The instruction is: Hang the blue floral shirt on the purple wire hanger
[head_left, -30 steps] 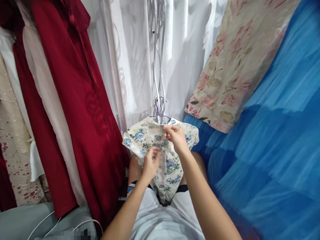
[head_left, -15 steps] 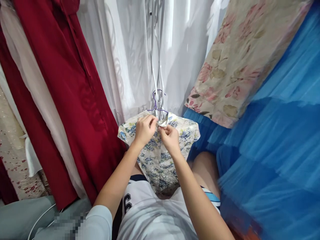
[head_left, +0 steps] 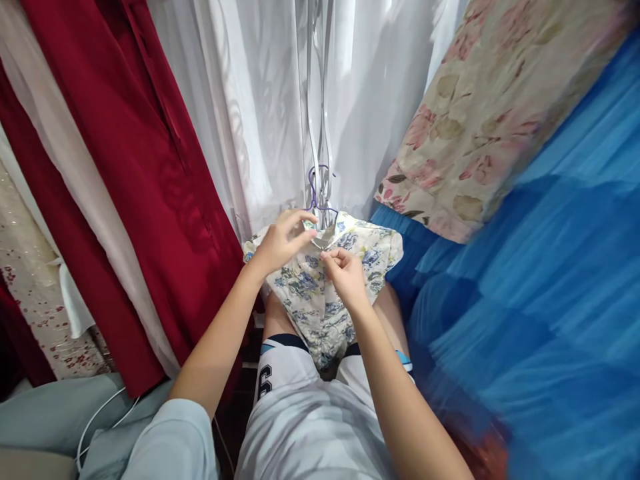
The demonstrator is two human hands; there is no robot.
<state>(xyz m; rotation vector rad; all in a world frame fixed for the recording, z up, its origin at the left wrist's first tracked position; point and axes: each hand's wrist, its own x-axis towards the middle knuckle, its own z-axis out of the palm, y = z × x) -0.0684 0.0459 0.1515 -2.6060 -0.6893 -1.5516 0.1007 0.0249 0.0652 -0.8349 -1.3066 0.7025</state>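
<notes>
A white garment with blue flowers and short sleeves hangs in front of me on a thin purple hanger, low over my lap. Fingers and thumb of my left hand are spread apart at the left side of its neckline, with nothing seen held between them. My right hand pinches the front of the neckline, thumb and forefinger together. Between the two hands the neck opening shows its pale inside. The lower end of the garment lies between my knees.
White curtain-like fabric and white straps hang behind. At left are a long red garment and a white cord on grey-green fabric. To the right hang a pink-flowered cloth and layered blue tulle.
My left hand has opened and shifted a little left, away from the neckline's middle. My right hand keeps its pinch. The view has shifted slightly.
</notes>
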